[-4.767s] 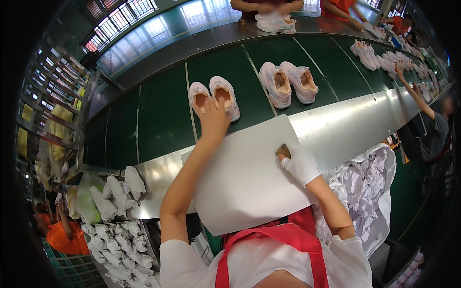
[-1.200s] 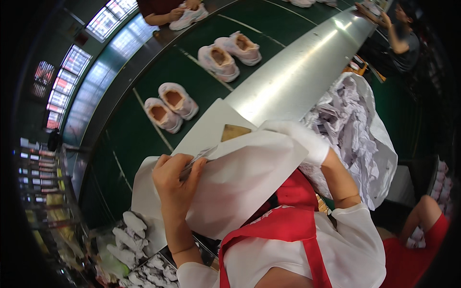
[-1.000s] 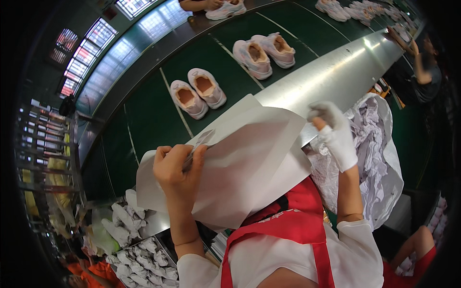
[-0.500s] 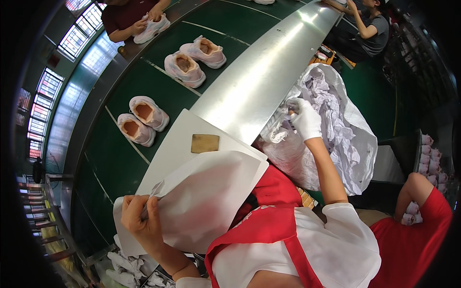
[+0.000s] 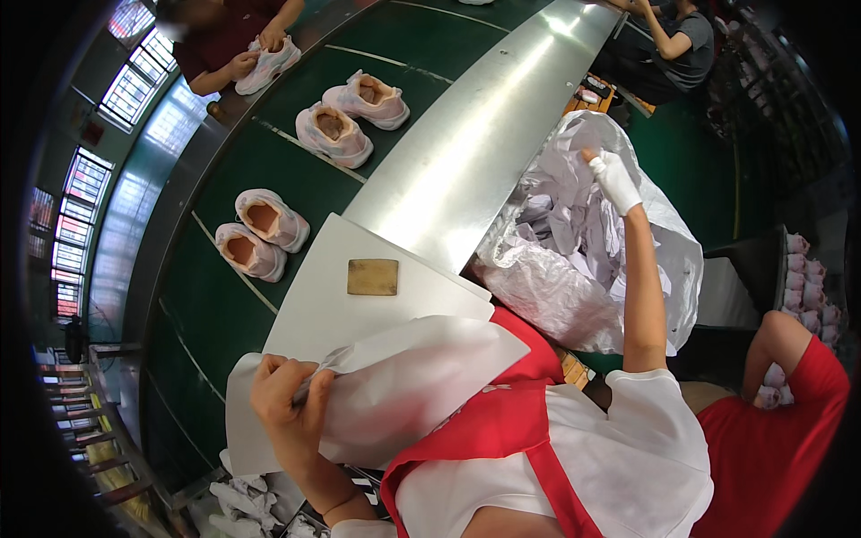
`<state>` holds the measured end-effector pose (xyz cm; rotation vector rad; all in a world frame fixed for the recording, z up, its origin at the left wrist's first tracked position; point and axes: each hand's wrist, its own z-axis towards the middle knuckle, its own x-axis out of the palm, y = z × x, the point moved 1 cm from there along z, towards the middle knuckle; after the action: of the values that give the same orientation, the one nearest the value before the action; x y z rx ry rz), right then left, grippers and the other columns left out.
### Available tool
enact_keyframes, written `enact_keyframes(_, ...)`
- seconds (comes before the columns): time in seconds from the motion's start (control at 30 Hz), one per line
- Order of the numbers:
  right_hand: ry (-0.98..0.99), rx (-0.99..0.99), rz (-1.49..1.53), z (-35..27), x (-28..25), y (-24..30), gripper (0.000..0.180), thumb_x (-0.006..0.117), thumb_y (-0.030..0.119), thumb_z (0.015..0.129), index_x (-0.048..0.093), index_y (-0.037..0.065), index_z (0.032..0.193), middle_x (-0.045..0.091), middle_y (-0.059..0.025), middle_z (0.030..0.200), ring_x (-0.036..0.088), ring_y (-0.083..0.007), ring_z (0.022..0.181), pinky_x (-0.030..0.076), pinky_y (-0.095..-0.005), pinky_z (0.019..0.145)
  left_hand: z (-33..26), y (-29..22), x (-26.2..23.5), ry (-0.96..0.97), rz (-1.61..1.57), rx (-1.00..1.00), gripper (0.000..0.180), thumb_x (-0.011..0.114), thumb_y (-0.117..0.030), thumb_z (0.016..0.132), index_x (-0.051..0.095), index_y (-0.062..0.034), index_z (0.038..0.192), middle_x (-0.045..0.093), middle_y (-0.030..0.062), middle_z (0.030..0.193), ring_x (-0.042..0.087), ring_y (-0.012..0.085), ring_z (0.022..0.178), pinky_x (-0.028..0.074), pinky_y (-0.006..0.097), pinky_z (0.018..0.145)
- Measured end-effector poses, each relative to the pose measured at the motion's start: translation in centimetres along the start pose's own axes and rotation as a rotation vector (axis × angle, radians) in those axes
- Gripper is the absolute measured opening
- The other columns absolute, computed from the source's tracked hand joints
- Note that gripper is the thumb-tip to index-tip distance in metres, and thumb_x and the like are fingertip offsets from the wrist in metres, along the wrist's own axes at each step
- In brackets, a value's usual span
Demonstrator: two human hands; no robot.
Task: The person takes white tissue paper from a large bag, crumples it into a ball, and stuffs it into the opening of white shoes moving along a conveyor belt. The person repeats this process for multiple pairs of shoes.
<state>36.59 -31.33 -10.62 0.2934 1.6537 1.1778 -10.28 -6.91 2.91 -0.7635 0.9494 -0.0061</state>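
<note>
My left hand (image 5: 291, 394) is bare and pinches the gathered edge of a thin white paper sheet (image 5: 421, 359), which bows up over a stack of white sheets (image 5: 314, 305). My right hand (image 5: 614, 179), in a white glove with bare fingertips, is over the open mouth of a large white plastic sack (image 5: 556, 305). Crumpled white paper (image 5: 583, 233) fills the sack below it. The right fingers look curled; whatever may be in them is hidden. A small tan rectangular block (image 5: 372, 277) rests on the stack.
Pairs of pale pink shoes (image 5: 260, 233) stand on the green conveyor belt (image 5: 305, 211). A metal ledge (image 5: 448, 161) runs alongside. Across the belt a person (image 5: 238, 45) handles a shoe; another person (image 5: 673, 45) sits far right. A red-clothed person (image 5: 771, 430) is at my right. A shoe rack (image 5: 807, 278) stands beyond.
My right hand has moved farther and to the right across the sack, and the paper in it has shifted. My left hand has moved slightly right and nearer, with the sheet lifting at its right end.
</note>
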Motion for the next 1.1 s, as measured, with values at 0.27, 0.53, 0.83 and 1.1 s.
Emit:
enact_keyframes(0.27,-0.405,-0.032,-0.288,-0.9,-0.7,4.7,0.026,0.056,0.018,0.084,0.066,0.002,0.103,0.067,-0.0186,0.088,0.064,-0.0318,0.083,0.048,-0.0320,0.075,1.0,-0.6,0.7,0.093,-0.123,0.156,0.020,0.078,-0.012,0.064,0.059,-0.0047,0.066,0.055,0.0042,0.058,0.045,0.0223,0.048,0.035,0.031,0.055)
enact_keyframes(0.53,-0.364,-0.459,-0.538,-6.8,10.8,22.6,0.023,0.059,0.030,0.085,0.056,0.009,0.078,0.059,-0.0160,0.063,0.060,-0.0364,0.063,0.048,-0.0440,0.057,1.8,-2.9,2.8,0.204,-0.202,0.559,0.023,0.075,-0.023,0.069,0.057,-0.0081,0.072,0.053,0.0032,0.073,0.048,0.0205,0.059,0.039,0.030,0.055)
enact_keyframes(0.83,0.739,-0.342,0.249,-12.9,16.8,31.0,0.030,0.064,0.014,0.079,0.061,0.002,0.106,0.061,-0.0075,0.074,0.059,-0.0152,0.069,0.048,-0.0288,0.066,2.0,0.0,1.1,-0.256,0.080,0.317,0.022,0.071,-0.021,0.076,0.055,-0.0049,0.075,0.057,0.0093,0.096,0.057,0.0240,0.074,0.047,0.036,0.077)
enact_keyframes(1.1,1.000,-0.461,0.494,-11.3,19.6,30.8,0.038,0.059,0.015,0.082,0.055,0.002,0.118,0.060,-0.0085,0.096,0.056,-0.0118,0.078,0.046,-0.0252,0.068,0.6,3.7,0.5,-0.204,-0.255,0.068,0.017,0.069,-0.013,0.080,0.056,-0.0023,0.081,0.058,0.0135,0.077,0.056,0.0287,0.067,0.047,0.040,0.071)
